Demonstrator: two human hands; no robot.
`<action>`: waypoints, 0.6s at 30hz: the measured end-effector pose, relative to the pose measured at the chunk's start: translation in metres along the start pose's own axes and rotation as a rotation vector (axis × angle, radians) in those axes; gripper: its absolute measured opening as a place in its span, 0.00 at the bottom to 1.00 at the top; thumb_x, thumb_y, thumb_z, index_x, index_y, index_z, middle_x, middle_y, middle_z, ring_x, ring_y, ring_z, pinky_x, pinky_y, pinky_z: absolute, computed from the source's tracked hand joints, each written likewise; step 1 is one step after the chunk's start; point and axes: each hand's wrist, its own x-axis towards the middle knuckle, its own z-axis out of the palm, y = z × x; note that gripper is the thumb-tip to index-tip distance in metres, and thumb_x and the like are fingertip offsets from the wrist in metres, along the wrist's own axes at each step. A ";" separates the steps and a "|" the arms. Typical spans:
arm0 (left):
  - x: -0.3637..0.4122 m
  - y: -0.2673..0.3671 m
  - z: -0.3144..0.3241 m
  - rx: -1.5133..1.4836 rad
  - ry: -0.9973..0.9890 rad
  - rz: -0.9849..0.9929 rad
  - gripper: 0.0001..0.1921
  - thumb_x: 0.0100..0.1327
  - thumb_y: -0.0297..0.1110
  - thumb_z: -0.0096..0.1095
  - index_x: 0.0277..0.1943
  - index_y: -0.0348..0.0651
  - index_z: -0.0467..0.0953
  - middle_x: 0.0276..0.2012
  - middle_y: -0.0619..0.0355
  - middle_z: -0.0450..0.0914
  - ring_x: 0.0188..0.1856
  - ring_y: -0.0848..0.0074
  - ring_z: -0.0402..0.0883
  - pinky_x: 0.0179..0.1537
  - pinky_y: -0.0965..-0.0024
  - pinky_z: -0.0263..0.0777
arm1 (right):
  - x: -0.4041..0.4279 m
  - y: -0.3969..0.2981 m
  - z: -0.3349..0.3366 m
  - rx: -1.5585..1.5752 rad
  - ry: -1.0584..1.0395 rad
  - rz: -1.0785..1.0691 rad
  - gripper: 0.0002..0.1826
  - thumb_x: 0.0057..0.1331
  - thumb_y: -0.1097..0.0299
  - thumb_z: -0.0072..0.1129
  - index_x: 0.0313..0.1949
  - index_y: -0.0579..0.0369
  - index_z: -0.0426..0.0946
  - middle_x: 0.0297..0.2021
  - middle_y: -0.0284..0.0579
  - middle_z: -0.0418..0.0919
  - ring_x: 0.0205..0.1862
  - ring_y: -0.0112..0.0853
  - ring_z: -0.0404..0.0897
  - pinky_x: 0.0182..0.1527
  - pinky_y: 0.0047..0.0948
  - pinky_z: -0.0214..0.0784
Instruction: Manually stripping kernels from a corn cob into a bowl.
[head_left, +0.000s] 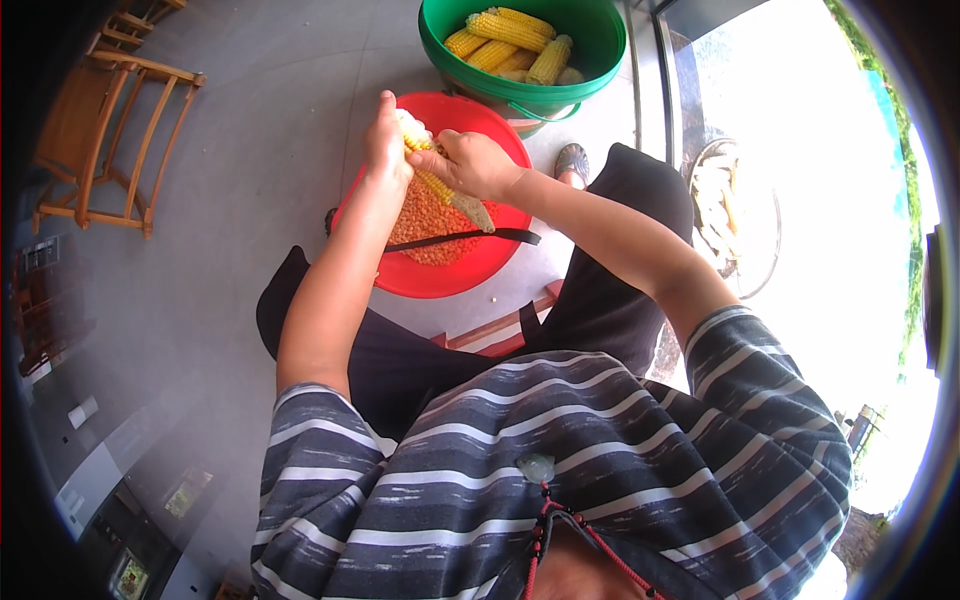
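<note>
An ear of corn (435, 184) with yellow kernels slants between my hands above a red plastic basin (472, 279). Its lower end is bare cob; the upper end looks pale. My left hand (387, 142) grips it from the left, thumb pointing up. From the right, my right hand (480, 162) closes over its middle, with the thumb pressed against the kernels. Something brownish shows by the right fingers, too covered to tell. Loose orange kernels (420, 225) lie in the basin below. Across the basin's near part runs a black strip (465, 240).
Beyond the basin stands a green bucket (517, 91) holding several ears of corn (510, 46). A wooden chair (120, 142) is at the far left. On the right, past a door frame (666, 90), sits a round container of pale husks or cobs (716, 202). A foot (573, 163) rests beside the basin.
</note>
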 end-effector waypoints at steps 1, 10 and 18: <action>0.000 0.001 -0.001 -0.023 -0.028 -0.010 0.20 0.63 0.50 0.48 0.26 0.41 0.66 0.17 0.56 0.69 0.17 0.69 0.71 0.21 0.65 0.69 | 0.002 0.001 0.000 0.014 0.033 -0.073 0.28 0.62 0.44 0.45 0.25 0.62 0.68 0.19 0.56 0.71 0.24 0.48 0.73 0.28 0.41 0.64; 0.005 -0.005 -0.007 -0.034 -0.083 -0.100 0.16 0.60 0.46 0.52 0.26 0.42 0.67 0.18 0.54 0.72 0.19 0.67 0.73 0.23 0.66 0.70 | 0.003 0.008 -0.010 0.063 -0.057 -0.230 0.27 0.62 0.48 0.46 0.20 0.62 0.69 0.18 0.55 0.70 0.22 0.48 0.72 0.27 0.41 0.64; 0.007 -0.003 -0.006 -0.042 -0.194 -0.160 0.14 0.59 0.44 0.52 0.24 0.43 0.67 0.17 0.55 0.71 0.18 0.69 0.72 0.23 0.68 0.69 | -0.001 0.014 -0.009 0.068 -0.067 -0.280 0.24 0.62 0.48 0.48 0.26 0.63 0.69 0.17 0.55 0.69 0.21 0.44 0.72 0.24 0.37 0.62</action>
